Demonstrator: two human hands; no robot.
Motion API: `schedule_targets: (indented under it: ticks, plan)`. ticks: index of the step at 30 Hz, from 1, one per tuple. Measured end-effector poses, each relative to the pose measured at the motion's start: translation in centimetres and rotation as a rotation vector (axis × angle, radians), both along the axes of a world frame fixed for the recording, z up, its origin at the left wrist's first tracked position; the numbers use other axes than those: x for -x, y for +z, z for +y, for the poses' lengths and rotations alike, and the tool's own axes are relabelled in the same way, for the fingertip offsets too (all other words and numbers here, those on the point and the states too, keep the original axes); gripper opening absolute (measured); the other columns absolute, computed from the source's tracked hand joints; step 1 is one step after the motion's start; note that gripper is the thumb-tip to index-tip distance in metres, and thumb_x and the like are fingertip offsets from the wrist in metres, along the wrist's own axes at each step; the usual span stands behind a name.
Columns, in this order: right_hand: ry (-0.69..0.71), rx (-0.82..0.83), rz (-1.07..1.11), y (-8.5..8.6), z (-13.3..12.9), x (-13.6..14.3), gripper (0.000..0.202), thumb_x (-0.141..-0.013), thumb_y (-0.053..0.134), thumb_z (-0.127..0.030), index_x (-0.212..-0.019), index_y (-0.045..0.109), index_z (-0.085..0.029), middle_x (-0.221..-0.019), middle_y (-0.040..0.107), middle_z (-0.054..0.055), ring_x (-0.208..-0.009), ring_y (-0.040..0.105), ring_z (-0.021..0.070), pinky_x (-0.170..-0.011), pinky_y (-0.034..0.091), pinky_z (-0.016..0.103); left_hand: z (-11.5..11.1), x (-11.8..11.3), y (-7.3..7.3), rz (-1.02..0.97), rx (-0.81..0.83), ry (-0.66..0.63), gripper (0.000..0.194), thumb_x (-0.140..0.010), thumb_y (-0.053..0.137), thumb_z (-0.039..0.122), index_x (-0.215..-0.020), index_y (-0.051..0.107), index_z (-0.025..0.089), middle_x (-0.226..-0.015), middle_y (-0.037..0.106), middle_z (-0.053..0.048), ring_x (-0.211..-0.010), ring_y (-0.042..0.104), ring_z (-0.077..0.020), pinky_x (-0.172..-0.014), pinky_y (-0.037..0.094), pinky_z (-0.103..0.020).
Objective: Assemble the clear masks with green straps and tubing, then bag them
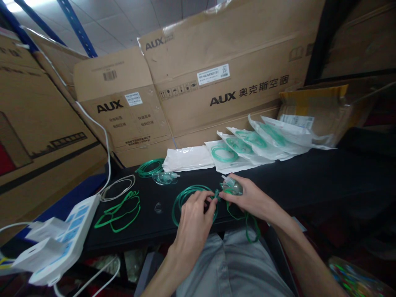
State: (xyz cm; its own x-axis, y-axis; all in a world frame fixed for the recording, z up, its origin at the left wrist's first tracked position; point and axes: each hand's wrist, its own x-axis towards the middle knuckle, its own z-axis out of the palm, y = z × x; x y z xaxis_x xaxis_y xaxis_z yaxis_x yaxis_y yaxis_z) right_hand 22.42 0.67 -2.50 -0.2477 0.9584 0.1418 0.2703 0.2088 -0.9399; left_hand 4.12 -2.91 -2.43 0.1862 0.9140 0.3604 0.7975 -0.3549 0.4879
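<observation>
A clear oxygen mask (pixel 236 188) with a whitish port is in my right hand (pixel 252 196), whose fingers wrap around it. Its thin green elastic strap (pixel 257 234) dangles below that hand, past the table's front edge. My left hand (pixel 194 214) is closed in a pinch on the connector end (pixel 217 193) of a green tube, just left of the mask. Whether connector and mask touch, I cannot tell. The rest of that oxygen tubing (pixel 177 206) lies coiled on the black table (pixel 151 231), partly hidden behind my left hand.
Behind my hands lie another mask (pixel 163 178), a green coil (pixel 150 168), a white packet (pixel 188 159) and several pouches (pixel 223 156) holding green tubing. Leftward are loose green straps (pixel 119 214), a small clear piece (pixel 158 207) and a power strip (pixel 72 241). Cardboard (pixel 185 115) stands along the back.
</observation>
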Motion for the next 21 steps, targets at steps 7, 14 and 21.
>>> schedule_targets:
  ticks: [7,14,21]
  plan:
    - [0.175,0.115,0.022,0.9,-0.9,-0.4,0.03,-0.081,0.073,-0.042,-0.088,0.054,-0.02,-0.066,0.057,-0.005,-0.046,0.047,0.0083,-0.038,0.038,0.019,-0.4,0.1,-0.4,0.027,-0.01,0.04,0.023,-0.091,0.067,0.035,-0.11,0.065,0.021,-0.097,0.068,-0.004,-0.092,0.064,-0.0228,-0.083,0.05,-0.036]
    - [0.212,0.142,0.081,1.0,-0.8,-1.3,0.039,-0.079,0.075,-0.05,-0.093,0.053,-0.02,-0.068,0.062,-0.003,-0.044,0.05,0.0094,-0.036,0.041,0.02,-0.9,2.3,0.8,0.085,0.094,-0.109,0.027,-0.093,0.064,0.022,-0.12,0.064,0.026,-0.116,0.071,-0.003,-0.111,0.064,-0.0233,-0.099,0.048,-0.039]
    - [0.176,0.251,0.106,1.4,-1.1,-1.1,0.055,-0.068,0.085,-0.047,-0.103,0.048,-0.025,-0.051,0.047,-0.012,-0.038,0.037,0.0069,-0.033,0.027,0.016,-1.2,6.0,2.6,0.106,0.215,-0.246,0.03,-0.096,0.06,0.025,-0.124,0.067,0.031,-0.124,0.071,0.0,-0.119,0.062,-0.0189,-0.106,0.044,-0.033]
